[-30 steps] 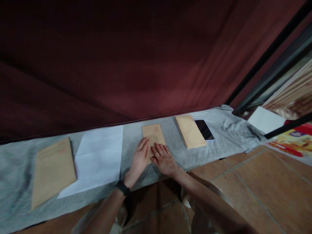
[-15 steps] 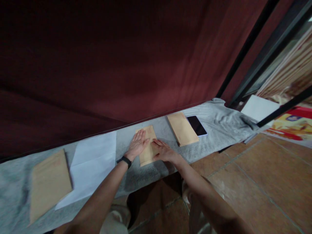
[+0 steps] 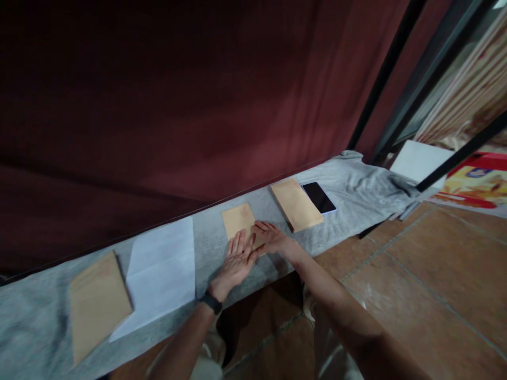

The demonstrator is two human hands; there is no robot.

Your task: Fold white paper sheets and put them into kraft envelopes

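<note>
A small tan paper envelope (image 3: 238, 217) lies flat on the grey cloth, its lower part covered by both hands. My left hand (image 3: 236, 263), with a dark band on the wrist, rests over its near end with fingers stretched out. Pressed flat near the envelope's right edge is my right hand (image 3: 271, 238), fingers extended. The two hands almost meet at the thumbs. Just right of them sits a stack of tan envelopes (image 3: 298, 205). To the left, a white sheet of paper (image 3: 162, 274) with a fold crease lies beside a larger tan envelope (image 3: 99, 306).
A phone (image 3: 319, 198) lies against the envelope stack. Grey cloth (image 3: 364, 184) covers the long narrow surface, bunched at its right end. Behind it hangs a dark red curtain (image 3: 237, 132). Black poles (image 3: 384, 79) and a red-and-yellow package (image 3: 479, 182) stand at right, above a tiled floor (image 3: 428, 264).
My left hand has slid from the envelope's upper left down to its near end. The right hand stays near the right edge. The camera view has shifted slightly.
</note>
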